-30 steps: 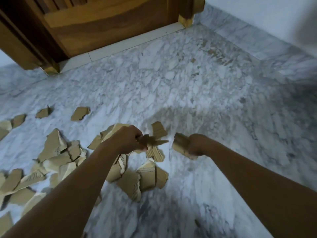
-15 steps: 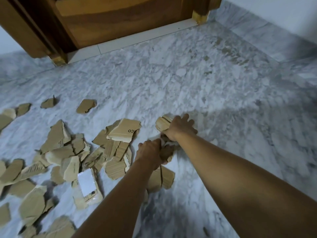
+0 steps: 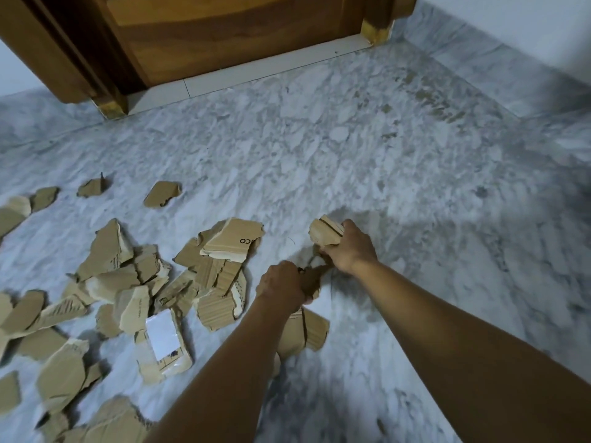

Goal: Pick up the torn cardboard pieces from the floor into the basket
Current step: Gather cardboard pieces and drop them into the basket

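Observation:
Several torn brown cardboard pieces (image 3: 220,279) lie scattered over the marble floor at the left and centre. My right hand (image 3: 350,247) grips a folded cardboard piece (image 3: 324,232) just above the floor, right of the pile. My left hand (image 3: 281,282) is close below it, fingers curled round a darker cardboard scrap (image 3: 311,279). Another piece (image 3: 302,330) lies under my left forearm. One piece with a white label (image 3: 163,338) lies at lower left. No basket is in view.
A wooden door (image 3: 224,30) and its frame stand at the back, with a pale threshold strip (image 3: 256,70). A marble skirting and white wall (image 3: 499,24) run along the right. Bare marble floor (image 3: 415,161) stretches to the right of the pile.
Both hands have come down and together at the right edge of the pile. My right hand moved up and left with its piece; my left hand shifted right, below it.

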### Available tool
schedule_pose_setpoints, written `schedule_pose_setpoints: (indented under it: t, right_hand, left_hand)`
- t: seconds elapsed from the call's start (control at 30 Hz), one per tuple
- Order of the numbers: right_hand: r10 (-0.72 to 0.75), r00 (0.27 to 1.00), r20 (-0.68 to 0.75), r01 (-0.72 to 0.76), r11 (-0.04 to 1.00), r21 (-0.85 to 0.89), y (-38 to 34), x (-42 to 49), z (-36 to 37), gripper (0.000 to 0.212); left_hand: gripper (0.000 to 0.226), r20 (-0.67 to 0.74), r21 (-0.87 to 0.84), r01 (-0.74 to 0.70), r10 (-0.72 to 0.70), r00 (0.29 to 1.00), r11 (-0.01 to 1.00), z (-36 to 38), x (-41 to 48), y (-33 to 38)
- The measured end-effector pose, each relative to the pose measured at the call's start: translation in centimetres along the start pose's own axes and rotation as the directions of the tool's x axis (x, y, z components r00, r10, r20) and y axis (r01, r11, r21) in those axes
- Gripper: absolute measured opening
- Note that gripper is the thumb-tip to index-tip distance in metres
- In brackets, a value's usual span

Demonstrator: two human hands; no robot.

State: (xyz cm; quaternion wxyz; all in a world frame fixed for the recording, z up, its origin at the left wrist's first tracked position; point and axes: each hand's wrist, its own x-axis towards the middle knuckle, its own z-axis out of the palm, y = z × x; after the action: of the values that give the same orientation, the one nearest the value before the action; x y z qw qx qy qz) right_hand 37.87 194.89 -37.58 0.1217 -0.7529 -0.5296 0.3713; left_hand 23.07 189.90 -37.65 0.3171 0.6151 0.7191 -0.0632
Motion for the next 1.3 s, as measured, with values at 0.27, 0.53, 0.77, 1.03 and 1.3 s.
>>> schedule_pose_setpoints:
  t: [0.27, 0.53, 0.77, 1.03, 1.3]
  right_hand:
    - [-0.033, 0.999, 0.031, 0.024, 0.962, 0.272, 3.2, -3.9, -4.0, 0.052]
    - [0.072, 0.808, 0.584, 0.158, 0.929, -0.333, -2.7, -9.1, -1.0, 0.06]
    - [0.143, 0.942, 0.303, 0.03, 0.864, -0.502, -3.4, -12.2, 5.1, 0.097]
    - [0.216, 0.939, 0.269, -0.034, 0.834, -0.551, -2.8, -10.9, 5.7, 0.067]
    - [0.062, 0.96, 0.274, 0.073, 0.888, -0.454, -3.3, -9.7, 0.8, 0.084]
  left_hand:
    - [0.03, 0.043, -0.268, -0.125, 0.141, 0.989, 0.955, -4.1, -2.5, -2.7]
    - [0.037, 0.108, -0.062, -0.166, 0.172, 0.979, 0.984, -12.2, -6.8, -9.6]
    - [0.035, -0.027, 0.059, 0.035, -0.034, 0.999, 0.998, -9.7, -9.1, -15.1]
    - [0.048, -0.184, -0.219, 0.28, -0.322, 0.929, 0.935, -6.9, -10.2, -19.4]
    - [0.024, -0.139, -0.368, 0.13, -0.193, 0.971, 0.921, -10.7, -9.5, -17.6]
